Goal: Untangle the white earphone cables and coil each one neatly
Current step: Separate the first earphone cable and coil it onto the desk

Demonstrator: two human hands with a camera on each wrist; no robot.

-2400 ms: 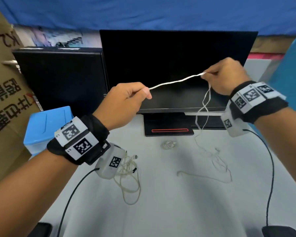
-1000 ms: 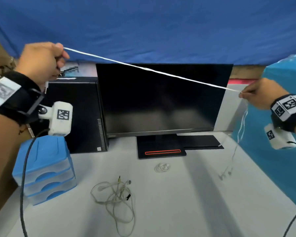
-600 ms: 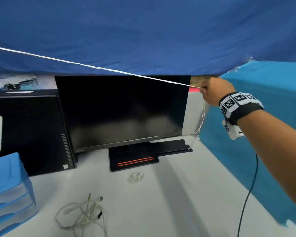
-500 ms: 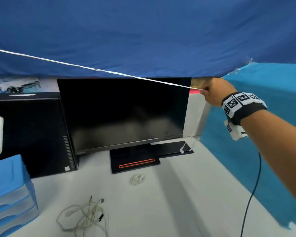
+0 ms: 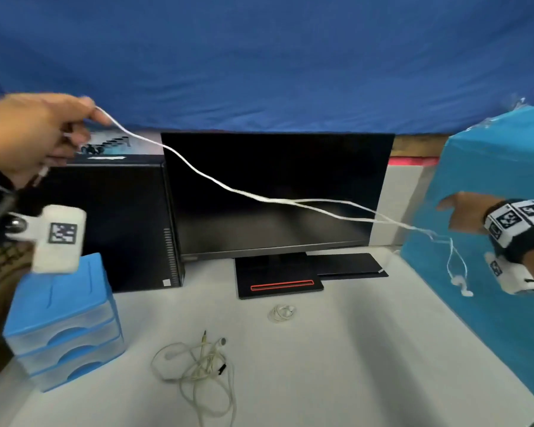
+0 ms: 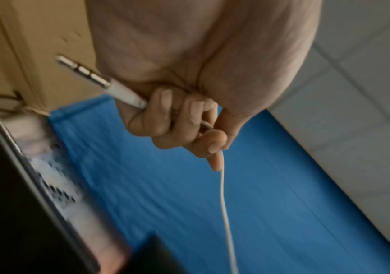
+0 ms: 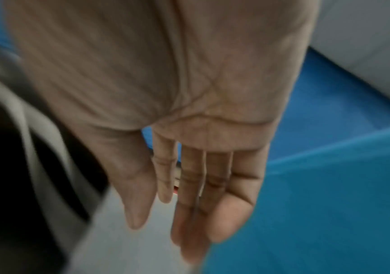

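Against blue cloth, left hand grips cable, seemingly clear of right hand.

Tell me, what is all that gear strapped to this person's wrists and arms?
Each bare forearm wears a black wristband; the one at the right hand carries white tiles printed with black square codes. A small white camera block hangs under each wrist, with its own code tag: one by the left hand, one on the right. No sleeves show. A thin black cable shows at the lower right edge.
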